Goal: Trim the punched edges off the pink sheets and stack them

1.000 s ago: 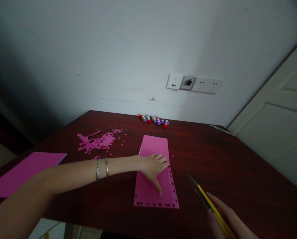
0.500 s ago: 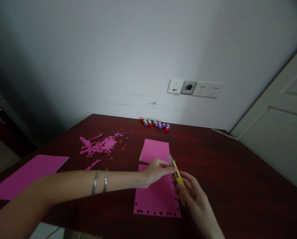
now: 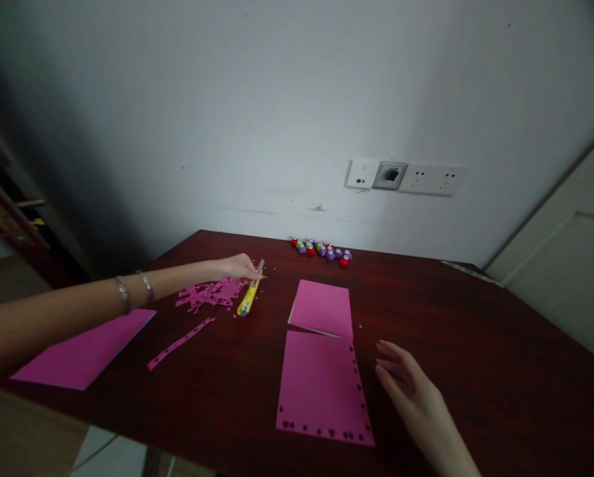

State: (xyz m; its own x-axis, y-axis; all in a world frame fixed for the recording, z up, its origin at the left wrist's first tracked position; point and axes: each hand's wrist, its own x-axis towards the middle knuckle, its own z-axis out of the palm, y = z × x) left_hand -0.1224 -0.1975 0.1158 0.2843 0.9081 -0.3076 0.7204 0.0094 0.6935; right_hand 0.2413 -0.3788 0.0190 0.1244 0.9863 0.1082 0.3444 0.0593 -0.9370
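Note:
My left hand [image 3: 238, 267] is closed on a yellow utility knife [image 3: 248, 296], beside the pile of pink paper scraps [image 3: 212, 293]. The knife slants, its grey end pointing up and away from me. My right hand [image 3: 407, 382] hovers open with bent, empty fingers, just right of a pink sheet [image 3: 321, 384]. Small punched shapes, some of them hearts, run along that sheet's bottom and right edges. Directly behind it lies a smaller pink piece [image 3: 323, 306], a narrow gap opening between the two toward the left.
A punched pink strip [image 3: 181, 343] lies left of centre, and another pink sheet [image 3: 85, 350] sits at the table's left. Several small red, green and purple figures [image 3: 321, 250] stand near the wall. Sockets [image 3: 429, 179] are on the wall above the dark red table [image 3: 476, 331].
The utility knife has gone from between both hands over the sheet to the left, in my left hand. My right hand has let go of it and opened. The view shifted slightly left.

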